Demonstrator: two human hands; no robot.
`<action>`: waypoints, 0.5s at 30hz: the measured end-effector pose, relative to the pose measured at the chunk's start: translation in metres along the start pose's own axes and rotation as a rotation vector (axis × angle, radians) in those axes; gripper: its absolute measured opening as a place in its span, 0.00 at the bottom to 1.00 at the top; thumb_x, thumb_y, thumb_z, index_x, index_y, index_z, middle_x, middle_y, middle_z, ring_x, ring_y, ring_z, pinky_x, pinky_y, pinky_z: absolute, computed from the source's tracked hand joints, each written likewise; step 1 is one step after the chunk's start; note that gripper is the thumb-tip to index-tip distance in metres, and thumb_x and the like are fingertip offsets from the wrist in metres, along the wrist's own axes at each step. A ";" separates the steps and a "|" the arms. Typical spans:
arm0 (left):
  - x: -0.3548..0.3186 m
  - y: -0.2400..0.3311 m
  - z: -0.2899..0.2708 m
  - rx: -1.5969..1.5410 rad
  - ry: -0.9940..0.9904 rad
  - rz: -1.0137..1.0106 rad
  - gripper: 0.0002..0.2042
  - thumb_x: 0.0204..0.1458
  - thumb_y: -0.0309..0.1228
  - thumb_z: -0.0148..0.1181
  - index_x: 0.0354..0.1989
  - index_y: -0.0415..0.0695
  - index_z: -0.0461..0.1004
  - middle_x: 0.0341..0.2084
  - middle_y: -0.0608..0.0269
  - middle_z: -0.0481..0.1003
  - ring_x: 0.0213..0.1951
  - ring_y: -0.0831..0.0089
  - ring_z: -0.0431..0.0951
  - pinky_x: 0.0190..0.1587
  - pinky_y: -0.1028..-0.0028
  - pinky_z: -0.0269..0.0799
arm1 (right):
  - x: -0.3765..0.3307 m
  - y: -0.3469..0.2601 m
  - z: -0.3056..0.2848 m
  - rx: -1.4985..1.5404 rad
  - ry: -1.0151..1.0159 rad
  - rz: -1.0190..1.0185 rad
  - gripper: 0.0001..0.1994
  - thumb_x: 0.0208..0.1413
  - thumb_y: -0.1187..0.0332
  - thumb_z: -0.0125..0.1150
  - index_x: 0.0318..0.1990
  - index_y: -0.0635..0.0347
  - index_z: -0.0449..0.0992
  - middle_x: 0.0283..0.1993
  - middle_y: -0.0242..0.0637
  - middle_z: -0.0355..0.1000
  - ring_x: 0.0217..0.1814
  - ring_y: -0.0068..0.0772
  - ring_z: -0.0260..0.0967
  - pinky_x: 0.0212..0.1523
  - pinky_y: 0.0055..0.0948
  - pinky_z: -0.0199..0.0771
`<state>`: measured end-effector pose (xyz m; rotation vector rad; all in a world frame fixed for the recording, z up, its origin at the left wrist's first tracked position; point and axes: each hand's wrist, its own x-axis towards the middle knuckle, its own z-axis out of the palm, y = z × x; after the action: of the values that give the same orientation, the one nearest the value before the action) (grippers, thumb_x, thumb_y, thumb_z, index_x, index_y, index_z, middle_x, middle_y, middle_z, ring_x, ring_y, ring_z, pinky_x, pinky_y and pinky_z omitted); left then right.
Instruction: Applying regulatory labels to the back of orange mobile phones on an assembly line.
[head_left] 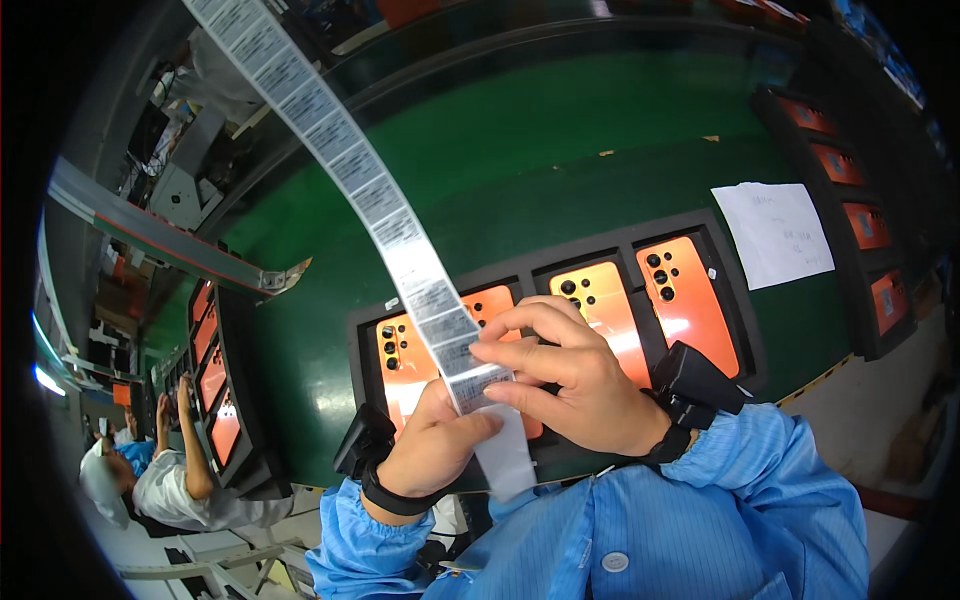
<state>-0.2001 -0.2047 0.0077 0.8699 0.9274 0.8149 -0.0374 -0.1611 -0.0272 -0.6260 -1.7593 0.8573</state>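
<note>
Partly cropped above, the white, dark-printed label strip (365, 180) is pinched by the left hand (430, 445); right hand (585, 390): grip unclear.

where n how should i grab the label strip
Probably by its pale tail, pinched between thumb and finger from the near side: the strip is thin and flat, and this end juts out below the left hand, while the rest runs away to the upper left.
</note>
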 end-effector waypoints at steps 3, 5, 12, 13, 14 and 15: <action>0.005 0.000 0.012 0.028 0.054 0.076 0.20 0.52 0.20 0.45 0.55 0.33 0.59 0.45 0.52 0.70 0.47 0.66 0.73 0.46 0.69 0.71 | -0.001 0.004 -0.002 -0.008 0.020 -0.066 0.13 0.38 0.75 0.65 0.36 0.62 0.78 0.39 0.37 0.69 0.44 0.38 0.63 0.40 0.31 0.68; 0.008 0.001 0.015 -0.338 0.154 0.089 0.20 0.58 0.31 0.42 0.56 0.33 0.59 0.45 0.51 0.71 0.46 0.66 0.73 0.46 0.69 0.71 | 0.000 0.001 -0.004 -0.034 0.029 -0.102 0.09 0.38 0.77 0.65 0.31 0.60 0.78 0.35 0.34 0.69 0.44 0.37 0.63 0.40 0.29 0.68; 0.017 0.000 0.017 -0.326 0.160 -0.021 0.22 0.61 0.41 0.37 0.56 0.35 0.61 0.43 0.57 0.71 0.45 0.69 0.72 0.45 0.66 0.71 | -0.007 0.000 -0.011 -0.504 0.074 -0.448 0.07 0.40 0.70 0.60 0.30 0.58 0.77 0.30 0.29 0.69 0.37 0.30 0.66 0.35 0.31 0.63; 0.019 0.000 0.020 -0.364 0.200 -0.048 0.23 0.61 0.41 0.37 0.56 0.36 0.61 0.43 0.58 0.70 0.45 0.70 0.72 0.46 0.66 0.71 | -0.008 0.000 -0.012 -0.566 0.093 -0.482 0.07 0.41 0.70 0.59 0.31 0.59 0.77 0.30 0.30 0.69 0.37 0.29 0.67 0.36 0.32 0.63; 0.019 0.001 0.021 -0.365 0.201 -0.049 0.23 0.61 0.41 0.37 0.56 0.36 0.61 0.43 0.58 0.70 0.45 0.70 0.72 0.46 0.66 0.71 | -0.009 0.001 -0.012 -0.566 0.092 -0.481 0.07 0.41 0.70 0.59 0.31 0.59 0.77 0.30 0.30 0.69 0.37 0.29 0.67 0.36 0.32 0.63; 0.020 0.002 0.023 -0.464 0.153 -0.045 0.22 0.61 0.40 0.38 0.55 0.36 0.61 0.44 0.58 0.70 0.46 0.70 0.72 0.47 0.67 0.70 | -0.009 0.003 -0.012 -0.606 0.105 -0.512 0.08 0.41 0.70 0.59 0.31 0.60 0.77 0.30 0.30 0.70 0.36 0.29 0.67 0.37 0.32 0.63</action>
<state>-0.1723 -0.1932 0.0106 0.3862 0.8386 1.0157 -0.0226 -0.1635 -0.0321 -0.5457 -1.9585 -0.0708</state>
